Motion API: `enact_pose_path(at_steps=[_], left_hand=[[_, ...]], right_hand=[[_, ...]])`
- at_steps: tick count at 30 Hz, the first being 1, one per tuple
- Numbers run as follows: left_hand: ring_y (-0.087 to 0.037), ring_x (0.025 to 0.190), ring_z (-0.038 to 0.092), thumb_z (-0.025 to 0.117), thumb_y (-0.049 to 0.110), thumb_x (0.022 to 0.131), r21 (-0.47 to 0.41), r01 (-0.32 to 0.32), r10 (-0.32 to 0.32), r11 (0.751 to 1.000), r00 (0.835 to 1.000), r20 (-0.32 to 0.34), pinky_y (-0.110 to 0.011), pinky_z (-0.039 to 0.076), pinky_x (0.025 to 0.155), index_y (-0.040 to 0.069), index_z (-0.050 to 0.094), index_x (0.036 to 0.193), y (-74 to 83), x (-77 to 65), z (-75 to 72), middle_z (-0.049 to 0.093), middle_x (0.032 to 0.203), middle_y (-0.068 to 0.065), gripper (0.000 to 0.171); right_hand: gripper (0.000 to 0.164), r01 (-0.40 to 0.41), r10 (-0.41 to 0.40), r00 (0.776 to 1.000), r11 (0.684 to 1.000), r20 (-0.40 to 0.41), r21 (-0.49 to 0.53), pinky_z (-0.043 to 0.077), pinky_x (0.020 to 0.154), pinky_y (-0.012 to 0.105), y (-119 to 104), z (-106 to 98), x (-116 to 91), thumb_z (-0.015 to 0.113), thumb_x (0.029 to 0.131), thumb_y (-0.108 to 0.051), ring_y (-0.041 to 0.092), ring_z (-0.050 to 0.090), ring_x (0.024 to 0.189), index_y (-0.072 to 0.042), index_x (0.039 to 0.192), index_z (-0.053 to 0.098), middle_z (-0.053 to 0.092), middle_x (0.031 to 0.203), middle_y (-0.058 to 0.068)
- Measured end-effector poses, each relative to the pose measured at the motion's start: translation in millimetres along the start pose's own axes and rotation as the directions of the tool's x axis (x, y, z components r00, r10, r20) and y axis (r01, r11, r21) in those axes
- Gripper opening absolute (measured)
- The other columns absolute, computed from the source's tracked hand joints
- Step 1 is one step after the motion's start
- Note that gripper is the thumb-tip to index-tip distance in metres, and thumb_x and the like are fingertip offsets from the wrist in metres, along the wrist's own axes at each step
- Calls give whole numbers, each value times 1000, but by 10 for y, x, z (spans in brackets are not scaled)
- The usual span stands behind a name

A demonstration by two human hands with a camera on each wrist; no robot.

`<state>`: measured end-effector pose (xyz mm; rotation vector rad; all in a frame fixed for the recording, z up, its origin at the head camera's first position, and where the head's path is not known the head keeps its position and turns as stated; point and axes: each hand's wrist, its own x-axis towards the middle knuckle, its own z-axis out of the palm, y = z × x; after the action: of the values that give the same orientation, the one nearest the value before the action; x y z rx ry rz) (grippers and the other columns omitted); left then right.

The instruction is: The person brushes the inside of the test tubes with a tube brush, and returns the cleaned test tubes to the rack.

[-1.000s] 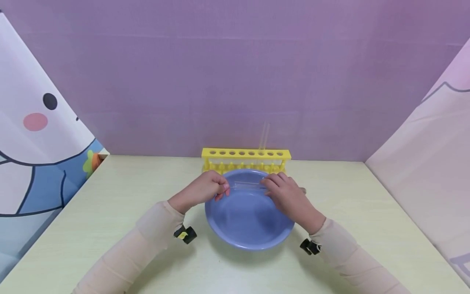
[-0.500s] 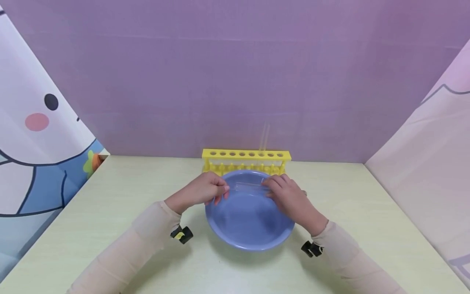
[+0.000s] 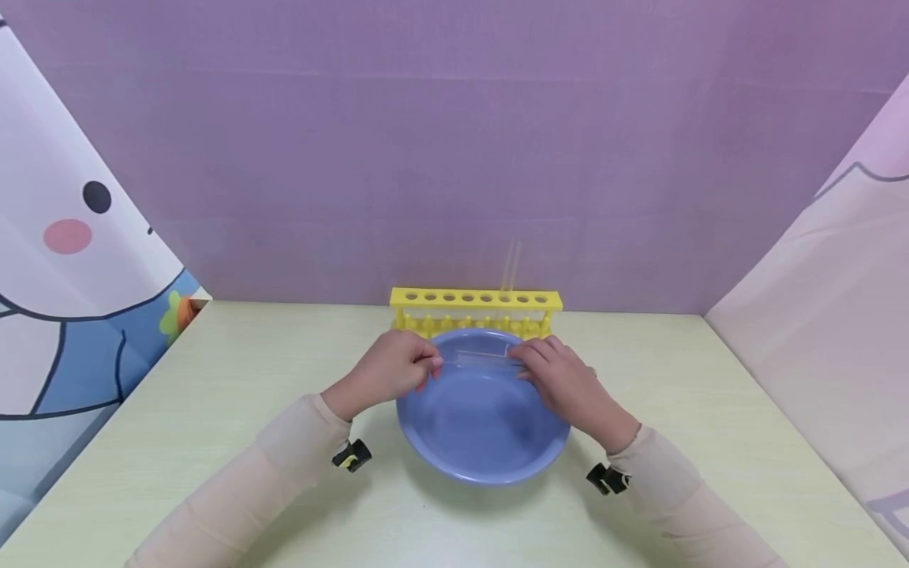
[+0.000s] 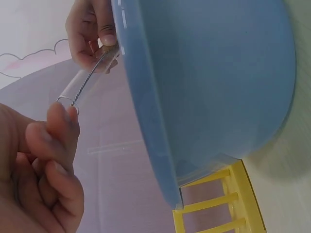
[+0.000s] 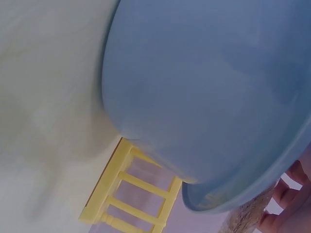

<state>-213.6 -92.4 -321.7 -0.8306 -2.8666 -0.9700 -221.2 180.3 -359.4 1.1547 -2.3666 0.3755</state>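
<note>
Over the back of a blue basin [image 3: 483,430], a clear test tube [image 3: 484,360] lies nearly level between the two hands. My right hand [image 3: 564,383] holds the tube with curled fingers near its right end. A test tube brush runs inside it: its twisted wire [image 4: 89,76] comes out of the tube's mouth, and tan bristles [image 5: 248,212] show by the right hand in the right wrist view. At the mouth, my left hand [image 3: 389,367] pinches the wire between thumb and fingers. The left fingertips partly hide the wire's end.
Right behind the basin stands a yellow test tube rack [image 3: 476,298] with a row of holes. Another clear test tube [image 3: 510,268] stands upright in it. A purple cloth [image 3: 454,158] hangs at the table's back edge.
Both hands have shifted only slightly. My left hand has drifted a little left and my right hand a little right, with the tube and brush still held between them.
</note>
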Motion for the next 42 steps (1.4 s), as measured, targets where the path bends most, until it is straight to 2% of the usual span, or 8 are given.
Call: enact_pose_path(at_steps=[4,8,14,21,30,35,42], left_hand=[[-8,45,44,57,11,91,52,-39,41,998,998,-40,-24,38,52,15,63,66,1,-7,1,47,45,10,27],[-6,48,45,60,8,89,114,-72,82,991,993,-87,-23,39,53,13,67,69,-13,-8,15,52,51,10,21],[-2,49,45,63,3,82,240,-144,191,960,964,-187,-20,40,53,10,73,75,-43,-1,28,63,64,5,14],[-3,47,42,64,3,81,273,-148,208,951,956,-206,-20,38,51,12,72,74,-76,-22,22,62,62,6,14],[-4,50,43,69,7,80,346,-145,228,927,950,-213,-19,37,51,11,74,78,-102,-60,35,60,61,7,6],[-4,50,46,70,4,78,373,-183,279,910,934,-223,-19,38,51,11,74,78,-119,-65,30,61,60,7,8],[-5,49,49,67,-2,74,435,-244,370,866,899,-232,-19,38,49,11,74,79,-144,-59,-21,63,62,6,16]], right_hand=[[32,17,-17,1000,1000,-13,-2,48,76,36,16,-7,3,69,83,-7,22,54,90,-5,114,59,63,106,7],[32,25,-25,1000,1000,-10,8,48,76,35,29,-16,8,68,84,-6,22,54,90,-5,115,58,63,105,6],[29,-11,10,1000,999,29,33,48,78,35,48,-53,39,65,87,-6,20,54,91,-4,115,59,63,101,4],[30,-30,27,998,999,59,45,49,78,35,65,-44,53,66,85,-4,20,54,91,-4,114,60,63,99,4],[28,-39,32,997,995,77,87,49,78,34,78,-13,32,66,85,-3,19,55,90,-3,113,61,63,97,2],[26,-37,30,997,995,75,88,49,78,34,88,-4,20,65,86,-3,19,55,90,-4,112,61,63,98,3],[27,-35,26,997,993,74,113,49,76,34,112,-62,36,65,86,-2,19,54,88,-4,112,59,63,97,3]])
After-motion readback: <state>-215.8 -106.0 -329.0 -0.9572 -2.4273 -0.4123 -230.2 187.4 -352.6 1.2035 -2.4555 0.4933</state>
